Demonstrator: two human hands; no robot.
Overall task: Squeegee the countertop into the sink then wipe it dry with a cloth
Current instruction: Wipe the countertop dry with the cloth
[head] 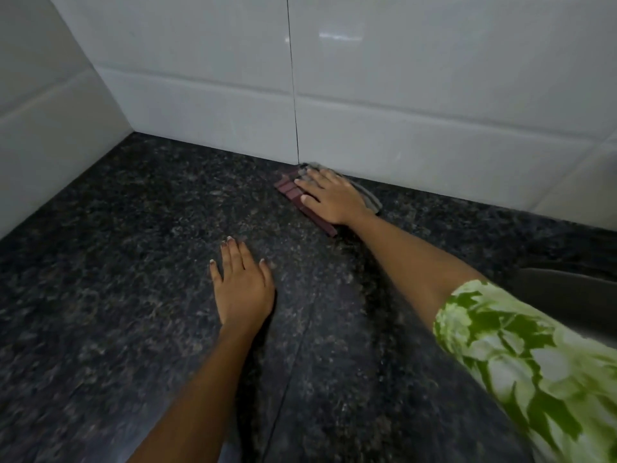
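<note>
A dark speckled granite countertop [133, 262] fills the lower view and meets white wall tiles at the back. My right hand [330, 198] lies flat with straight fingers on a folded cloth [290, 190], maroon and grey, pressed against the counter right at the foot of the back wall. My left hand [242, 285] rests palm down on the bare granite, fingers spread, nearer to me and to the left of the cloth. No squeegee is in view.
White tiled walls [434, 95] form a corner at the back left. A dark rounded edge, perhaps the sink [567, 289], shows at the right behind my green patterned sleeve [534, 362]. A seam runs through the counter near the middle.
</note>
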